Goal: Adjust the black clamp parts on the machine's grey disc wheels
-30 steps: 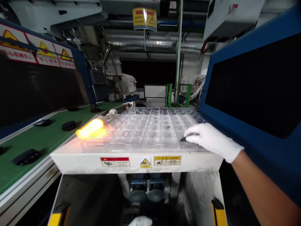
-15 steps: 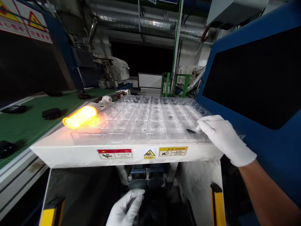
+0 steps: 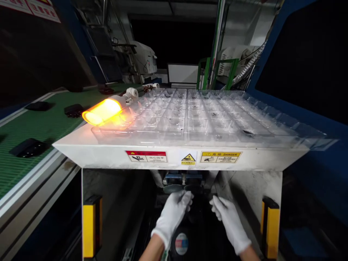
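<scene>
Both gloved: left hand (image 3: 174, 212) and right hand (image 3: 227, 217) reaching forward to twelve o'clock beneath white table (image 3: 108, 154), fingers loosely spread, grasping nothing visible; round disc (image 3: 173, 188) lying flat, just beyond.

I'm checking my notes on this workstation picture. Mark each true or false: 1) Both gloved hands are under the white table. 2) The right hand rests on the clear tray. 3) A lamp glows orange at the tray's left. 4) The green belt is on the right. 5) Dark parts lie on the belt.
1) True: the left hand and right hand reach below the white table.
2) False: it is below, off the clear tray.
3) True: the lamp glows orange.
4) False: the green belt is on the left.
5) True: dark parts lie there.
</scene>
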